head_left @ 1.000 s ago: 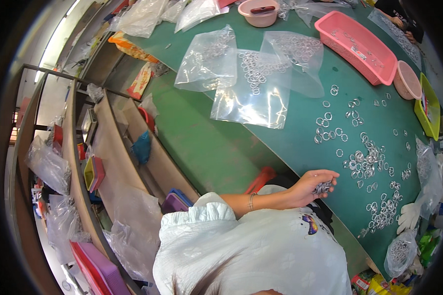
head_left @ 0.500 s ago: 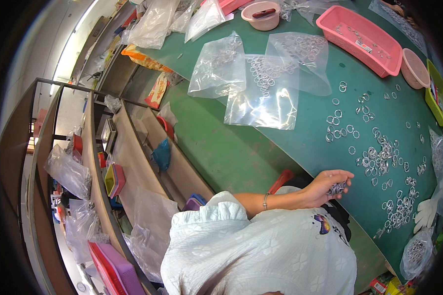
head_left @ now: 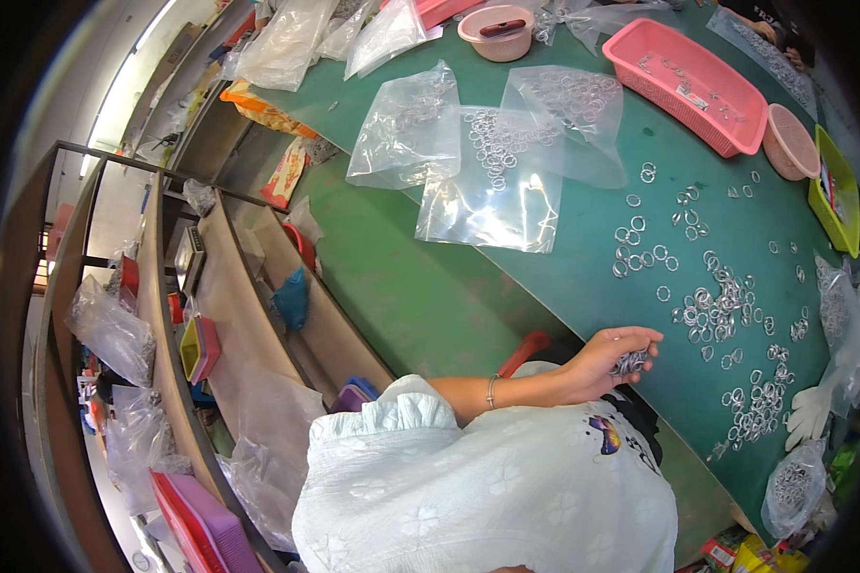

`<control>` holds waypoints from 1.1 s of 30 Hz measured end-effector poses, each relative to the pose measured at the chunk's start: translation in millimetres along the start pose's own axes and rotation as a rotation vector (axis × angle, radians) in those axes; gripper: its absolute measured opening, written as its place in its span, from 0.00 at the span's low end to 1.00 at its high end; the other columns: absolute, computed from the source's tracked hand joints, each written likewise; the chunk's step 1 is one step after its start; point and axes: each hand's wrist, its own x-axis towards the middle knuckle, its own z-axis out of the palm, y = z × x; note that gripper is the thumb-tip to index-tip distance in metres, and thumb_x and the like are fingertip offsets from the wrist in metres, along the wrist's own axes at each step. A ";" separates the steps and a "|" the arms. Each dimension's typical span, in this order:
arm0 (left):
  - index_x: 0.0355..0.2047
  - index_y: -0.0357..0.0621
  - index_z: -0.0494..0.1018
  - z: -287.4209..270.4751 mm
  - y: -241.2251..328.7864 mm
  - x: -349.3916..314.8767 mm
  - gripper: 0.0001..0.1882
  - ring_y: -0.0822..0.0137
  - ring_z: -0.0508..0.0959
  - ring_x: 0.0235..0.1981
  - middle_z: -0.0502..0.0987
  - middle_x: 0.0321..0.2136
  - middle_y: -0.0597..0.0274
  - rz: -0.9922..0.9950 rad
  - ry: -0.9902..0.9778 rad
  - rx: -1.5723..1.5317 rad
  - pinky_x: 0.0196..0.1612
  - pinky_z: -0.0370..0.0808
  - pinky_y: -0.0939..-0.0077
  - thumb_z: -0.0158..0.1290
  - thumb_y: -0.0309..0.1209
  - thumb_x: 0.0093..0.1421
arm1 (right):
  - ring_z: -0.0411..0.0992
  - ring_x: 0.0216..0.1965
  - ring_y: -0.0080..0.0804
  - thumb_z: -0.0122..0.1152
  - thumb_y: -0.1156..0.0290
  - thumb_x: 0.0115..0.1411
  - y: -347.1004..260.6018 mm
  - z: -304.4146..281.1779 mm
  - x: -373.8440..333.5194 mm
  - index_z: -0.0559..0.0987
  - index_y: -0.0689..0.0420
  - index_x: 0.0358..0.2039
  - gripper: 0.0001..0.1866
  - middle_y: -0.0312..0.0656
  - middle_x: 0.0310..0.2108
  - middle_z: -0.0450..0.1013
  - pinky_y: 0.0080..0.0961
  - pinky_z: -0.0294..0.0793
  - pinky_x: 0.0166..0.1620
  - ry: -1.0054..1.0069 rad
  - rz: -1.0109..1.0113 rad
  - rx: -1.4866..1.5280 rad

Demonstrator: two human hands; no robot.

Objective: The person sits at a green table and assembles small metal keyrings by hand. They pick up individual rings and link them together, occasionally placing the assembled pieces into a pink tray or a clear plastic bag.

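Note:
My left hand is beside the near edge of the green table, its fingers curled round a bunch of small silvery metal rings. Past the fingertips, a loose pile of matching rings is spread over the tabletop. A second cluster of rings lies nearer the table's right end, and several single rings are scattered farther back. My right hand is out of view.
Clear plastic bags with rings overlap the table edge. Farther back are a pink basket, a round pink bowl and a green tray. White gloves lie at right. Shelves stand left. Another person's hand shows far right.
The whole view has shifted slightly, so the table and shelves appear a little farther left. My left hand keeps its curled grip on the rings.

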 end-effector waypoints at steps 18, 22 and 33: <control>0.46 0.39 0.68 18.4 6.3 27.8 0.14 0.71 0.72 0.33 0.71 0.33 0.65 -0.067 -0.022 0.170 0.31 0.69 0.79 0.47 0.30 0.61 | 0.71 0.34 0.33 0.53 0.77 0.56 -114.4 -147.2 23.5 0.76 0.68 0.29 0.06 0.48 0.33 0.73 0.25 0.69 0.41 0.018 -0.629 0.370; 0.44 0.38 0.69 27.2 14.2 49.6 0.13 0.71 0.71 0.31 0.71 0.32 0.64 -0.068 -0.092 0.157 0.29 0.67 0.80 0.48 0.29 0.60 | 0.71 0.34 0.32 0.53 0.78 0.56 -85.2 -166.9 37.1 0.76 0.68 0.29 0.06 0.48 0.33 0.73 0.24 0.69 0.41 0.159 -0.506 0.551; 0.41 0.41 0.71 49.3 28.7 95.3 0.11 0.73 0.70 0.27 0.71 0.30 0.67 -0.119 -0.032 0.182 0.25 0.64 0.83 0.48 0.31 0.60 | 0.68 0.47 0.43 0.58 0.71 0.52 149.5 -116.1 136.3 0.72 0.62 0.45 0.19 0.49 0.47 0.69 0.32 0.67 0.50 0.512 0.221 -0.311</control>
